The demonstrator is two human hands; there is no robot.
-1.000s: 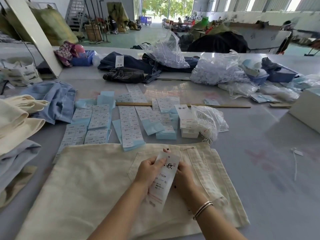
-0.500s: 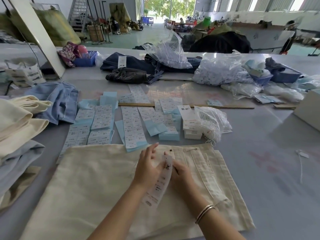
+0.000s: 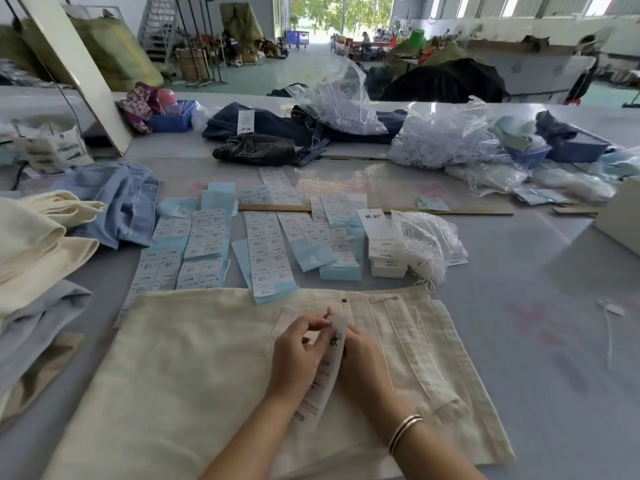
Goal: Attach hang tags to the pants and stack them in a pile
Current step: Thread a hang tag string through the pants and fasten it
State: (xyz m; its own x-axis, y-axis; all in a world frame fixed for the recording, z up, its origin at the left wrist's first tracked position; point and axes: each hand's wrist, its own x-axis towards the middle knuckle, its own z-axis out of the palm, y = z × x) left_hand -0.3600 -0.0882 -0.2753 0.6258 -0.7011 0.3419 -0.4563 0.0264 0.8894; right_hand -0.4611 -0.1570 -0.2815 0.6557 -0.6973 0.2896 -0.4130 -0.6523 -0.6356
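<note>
Cream pants (image 3: pixel 194 368) lie flat on the desk (image 3: pixel 519 306). Both the left hand (image 3: pixel 298 355) and right hand (image 3: pixel 363 355) pinch a hang tag (image 3: pixel 330 355) above the waistband; it has turned edge-on since a second ago, likely being threaded for attaching.

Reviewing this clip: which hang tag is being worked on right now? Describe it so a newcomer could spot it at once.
Start at the cream pants spread across the near edge of the grey table. Over their waistband, below the dark button, the left hand and right hand meet. The hang tag is the long white strip pinched between them, the only tag off the table.
</note>
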